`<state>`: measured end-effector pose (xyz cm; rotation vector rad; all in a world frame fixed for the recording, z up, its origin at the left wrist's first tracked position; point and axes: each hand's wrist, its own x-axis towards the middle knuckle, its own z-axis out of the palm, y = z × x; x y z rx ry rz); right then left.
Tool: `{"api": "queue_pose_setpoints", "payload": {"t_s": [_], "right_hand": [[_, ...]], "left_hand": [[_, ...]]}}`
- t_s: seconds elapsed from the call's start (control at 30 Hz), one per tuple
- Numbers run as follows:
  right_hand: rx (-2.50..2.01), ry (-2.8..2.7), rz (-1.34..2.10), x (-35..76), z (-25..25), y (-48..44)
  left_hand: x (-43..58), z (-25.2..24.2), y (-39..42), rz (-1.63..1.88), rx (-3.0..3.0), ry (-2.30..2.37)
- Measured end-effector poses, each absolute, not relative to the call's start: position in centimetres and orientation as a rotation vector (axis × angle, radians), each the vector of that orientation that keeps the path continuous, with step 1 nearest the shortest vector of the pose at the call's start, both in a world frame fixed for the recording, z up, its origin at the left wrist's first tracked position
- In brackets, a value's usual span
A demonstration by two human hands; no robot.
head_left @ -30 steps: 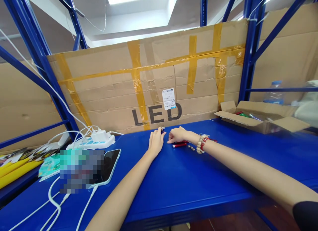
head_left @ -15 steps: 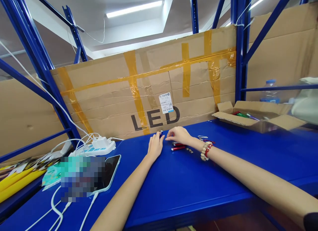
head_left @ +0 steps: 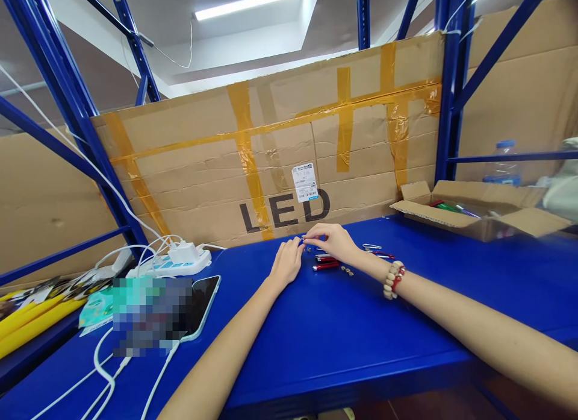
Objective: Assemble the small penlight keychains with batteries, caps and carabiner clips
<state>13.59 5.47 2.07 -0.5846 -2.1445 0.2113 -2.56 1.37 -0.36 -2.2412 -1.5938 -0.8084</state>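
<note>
My left hand (head_left: 286, 264) rests on the blue shelf top (head_left: 343, 329) with its fingers curled round a small dark tube-like piece (head_left: 301, 241) at its fingertips. My right hand (head_left: 333, 240) reaches over from the right, its thumb and forefinger pinched at the tip of that same piece. A bead bracelet (head_left: 392, 279) sits on my right wrist. Just below my right hand lie a red pen-like tube (head_left: 326, 266) and a few small metal bits (head_left: 347, 270). A red clip-like item (head_left: 378, 252) lies to the right of them.
A taped cardboard sheet marked LED (head_left: 284, 161) stands at the back. An open cardboard box (head_left: 478, 215) with coloured sticks sits at right, a water bottle (head_left: 501, 164) behind it. At left lie a power strip with chargers (head_left: 174, 260), white cables and a phone (head_left: 203, 299).
My right hand has lifted off the red tube and moved up to the small piece at my left fingertips. My left hand has stayed almost still. The view has shifted slightly.
</note>
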Motion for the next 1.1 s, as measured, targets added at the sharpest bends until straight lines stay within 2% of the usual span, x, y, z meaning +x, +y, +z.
{"api": "queue_pose_setpoints", "payload": {"t_s": [0.13, 0.27, 0.47, 0.53, 0.63, 0.83, 1.1], "right_hand": [[-0.612, -2.259, 0.098, 13.9, 3.0, 4.7], [-0.888, -2.296, 0.150, 15.3, 4.9, 4.7], [-1.404, -2.807, 0.779, 18.0, 5.6, 4.8], [-1.511, -2.781, 0.796, 18.2, 5.2, 4.7], [-1.480, -2.695, 0.724, 18.2, 4.8, 4.5], [-1.388, -2.703, 0.907, 18.1, 4.6, 5.1], [-1.552, -2.626, 0.971, 18.0, 4.9, 4.6]], "left_hand": [[-2.7, -0.6, 1.6, -0.830, -2.217, -1.612], [-2.6, -0.6, 1.7, -0.832, -2.206, -1.611], [-2.5, -0.5, 1.6, -0.916, -2.217, -1.655], [-2.5, -0.5, 1.5, -0.952, -2.215, -1.674], [-2.5, -0.3, 1.2, -1.006, -2.207, -1.678], [-2.4, -0.3, 1.1, -1.037, -2.208, -1.696], [-2.3, -0.3, 1.1, -1.023, -2.219, -1.683]]}}
